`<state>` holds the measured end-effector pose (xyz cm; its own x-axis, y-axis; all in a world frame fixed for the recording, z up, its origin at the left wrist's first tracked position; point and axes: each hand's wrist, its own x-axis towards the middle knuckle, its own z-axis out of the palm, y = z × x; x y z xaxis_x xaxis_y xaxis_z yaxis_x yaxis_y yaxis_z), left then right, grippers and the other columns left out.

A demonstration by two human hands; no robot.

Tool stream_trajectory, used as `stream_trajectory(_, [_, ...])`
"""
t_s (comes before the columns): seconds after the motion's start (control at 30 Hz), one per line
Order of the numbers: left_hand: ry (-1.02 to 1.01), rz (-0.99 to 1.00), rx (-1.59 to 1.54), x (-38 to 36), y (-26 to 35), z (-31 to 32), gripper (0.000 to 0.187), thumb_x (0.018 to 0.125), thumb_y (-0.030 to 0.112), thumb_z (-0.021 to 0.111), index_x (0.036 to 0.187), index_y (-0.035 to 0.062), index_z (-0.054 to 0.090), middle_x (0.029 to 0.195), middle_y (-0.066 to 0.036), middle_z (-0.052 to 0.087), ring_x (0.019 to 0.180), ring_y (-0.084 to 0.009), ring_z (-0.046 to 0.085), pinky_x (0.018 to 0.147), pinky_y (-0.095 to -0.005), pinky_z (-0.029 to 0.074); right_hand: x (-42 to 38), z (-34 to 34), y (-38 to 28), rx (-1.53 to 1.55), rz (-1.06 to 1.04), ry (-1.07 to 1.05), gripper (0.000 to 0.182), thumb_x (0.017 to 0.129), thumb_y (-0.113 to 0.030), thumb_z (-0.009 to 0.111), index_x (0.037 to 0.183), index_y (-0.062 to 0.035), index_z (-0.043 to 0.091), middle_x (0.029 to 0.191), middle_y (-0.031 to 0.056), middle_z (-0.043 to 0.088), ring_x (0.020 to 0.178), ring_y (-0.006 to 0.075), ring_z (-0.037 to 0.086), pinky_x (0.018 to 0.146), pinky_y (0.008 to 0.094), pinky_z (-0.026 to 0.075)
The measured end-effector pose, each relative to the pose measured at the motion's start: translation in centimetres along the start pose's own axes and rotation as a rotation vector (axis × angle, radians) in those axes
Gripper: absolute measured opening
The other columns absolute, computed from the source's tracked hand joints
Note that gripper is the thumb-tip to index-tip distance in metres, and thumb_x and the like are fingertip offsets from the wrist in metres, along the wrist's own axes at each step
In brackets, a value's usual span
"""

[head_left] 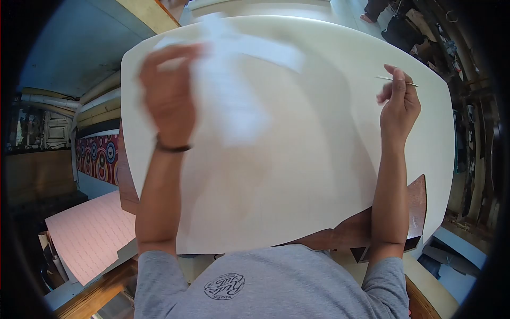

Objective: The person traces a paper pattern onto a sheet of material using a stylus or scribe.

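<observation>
My left hand (172, 93), smeared by motion, is raised over the left part of the big cream sheet (297, 181). Pinched in its fingers is a white cross-shaped paper piece (231, 101), also blurred, with arms reaching up, right and down. My right hand (399, 109) is above the sheet's right side. Between its thumb and fingers lies a thin pen-like stick (412, 84), held nearly level, its thin end pointing left. Shadows of the arms and paper fall across the sheet.
Brown table surface (418, 199) shows past the sheet's torn near edge. A pink printed sheet (93, 234) hangs at lower left. Rolls of material (101, 103) are stacked on the left. Part of another person (374, 10) shows at the top right.
</observation>
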<state>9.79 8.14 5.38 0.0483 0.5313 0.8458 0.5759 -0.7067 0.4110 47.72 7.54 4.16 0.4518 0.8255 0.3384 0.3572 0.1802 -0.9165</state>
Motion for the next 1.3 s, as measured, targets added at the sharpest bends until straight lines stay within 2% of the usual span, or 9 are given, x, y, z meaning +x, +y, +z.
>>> stream_trajectory(0.07, [-0.521, 0.303, 0.630, -2.3, 2.1, 3.9, 0.035, 0.093, 0.005, 0.070, 0.129, 0.0061, 0.072, 0.135, -0.016, 0.067, 0.130, -0.0333, 0.058, 0.108, -0.0512, 0.046, 1.4, -1.2, 2.2, -0.242, -0.175, -0.101, 0.035, 0.114, -0.033, 0.058, 0.118, -0.0044, 0.077, 0.099, 0.0094, 0.077, 0.087, 0.0221, 0.071, 0.082, 0.0326, 0.054])
stream_trajectory(0.13, [-0.831, 0.024, 0.328, -7.3, 7.8, 4.8, 0.043, 0.091, 0.036, 0.076, 0.117, 0.0022, 0.070, 0.121, -0.019, 0.069, 0.108, -0.0348, 0.064, 0.091, -0.0515, 0.049, 3.4, -4.3, 4.4, -0.605, -0.214, -0.351, 0.031, 0.112, -0.028, 0.058, 0.137, -0.0125, 0.071, 0.134, 0.0167, 0.075, 0.133, 0.0401, 0.066, 0.113, 0.0431, 0.048])
stream_trajectory(0.2, [-0.937, -0.019, -0.161, -11.3, 15.7, 4.3, 0.058, 0.080, 0.062, 0.079, 0.094, 0.0073, 0.066, 0.093, -0.011, 0.065, 0.086, -0.0299, 0.065, 0.082, -0.0452, 0.048, 4.6, -8.5, 7.3, -0.761, -0.219, -0.328, 0.036, 0.112, -0.029, 0.057, 0.144, -0.0133, 0.066, 0.142, 0.0179, 0.070, 0.137, 0.0404, 0.062, 0.116, 0.0444, 0.046])
stream_trajectory(0.27, [-1.236, 0.127, -0.100, -12.6, 20.2, 3.9, 0.051, 0.082, 0.057, 0.080, 0.088, 0.0099, 0.064, 0.085, -0.007, 0.062, 0.082, -0.0221, 0.065, 0.074, -0.0377, 0.046, 6.4, -12.5, 10.8, -0.927, -0.243, -0.317, 0.047, 0.111, -0.032, 0.055, 0.155, -0.0132, 0.056, 0.155, 0.0194, 0.059, 0.145, 0.0404, 0.054, 0.121, 0.0468, 0.041])
stream_trajectory(0.4, [-1.185, 0.183, 0.074, -13.7, 20.9, 4.0, 0.018, 0.092, 0.026, 0.066, 0.083, 0.0107, 0.065, 0.077, -0.004, 0.062, 0.070, -0.0195, 0.065, 0.068, -0.0344, 0.045, 6.0, -15.9, 12.5, -0.943, -0.204, -0.323, 0.058, 0.109, -0.036, 0.053, 0.160, -0.0081, 0.049, 0.163, 0.0205, 0.051, 0.152, 0.0411, 0.045, 0.127, 0.0473, 0.033])
stream_trajectory(0.9, [-1.443, 0.319, 0.081, -13.6, 19.1, -11.6, 0.015, 0.089, 0.019, 0.063, 0.076, 0.0109, 0.059, 0.070, -0.003, 0.057, 0.064, -0.0182, 0.061, 0.064, -0.0335, 0.046, -9.8, -11.7, 6.4, -1.093, -0.107, -0.351, 0.063, 0.114, -0.041, 0.045, 0.166, -0.0072, 0.036, 0.173, 0.0122, 0.037, 0.163, 0.0326, 0.028, 0.132, 0.0518, 0.016])
stream_trajectory(1.03, [-1.441, 0.276, -0.010, -15.5, 18.4, -11.9, 0.014, 0.089, 0.017, 0.063, 0.078, 0.0092, 0.059, 0.071, -0.003, 0.059, 0.066, -0.0188, 0.063, 0.063, -0.0327, 0.046, -11.6, -12.1, 5.2, -1.074, -0.112, -0.349, 0.061, 0.113, -0.036, 0.050, 0.164, -0.0048, 0.039, 0.169, 0.0162, 0.043, 0.159, 0.0358, 0.034, 0.131, 0.0510, 0.023])
stream_trajectory(1.13, [-1.554, 0.238, -0.002, -15.6, 18.2, -11.3, 0.014, 0.091, 0.017, 0.062, 0.080, 0.0083, 0.061, 0.075, -0.004, 0.062, 0.070, -0.0196, 0.066, 0.066, -0.0330, 0.050, -10.0, -10.2, 3.0, -0.849, 0.022, -0.291, 0.051, 0.106, -0.022, 0.068, 0.150, 0.0004, 0.057, 0.147, 0.0240, 0.064, 0.143, 0.0397, 0.056, 0.119, 0.0481, 0.044])
stream_trajectory(1.3, [-1.651, -0.035, -0.277, -14.9, 15.9, -10.6, 0.024, 0.095, 0.026, 0.069, 0.086, 0.0048, 0.063, 0.079, -0.010, 0.065, 0.078, -0.0292, 0.070, 0.074, -0.0405, 0.056, -10.4, 2.7, -3.5, -0.501, -0.281, -0.661, 0.049, 0.094, -0.013, 0.082, 0.141, -0.0114, 0.066, 0.148, 0.0061, 0.067, 0.142, 0.0306, 0.057, 0.120, 0.0449, 0.044])
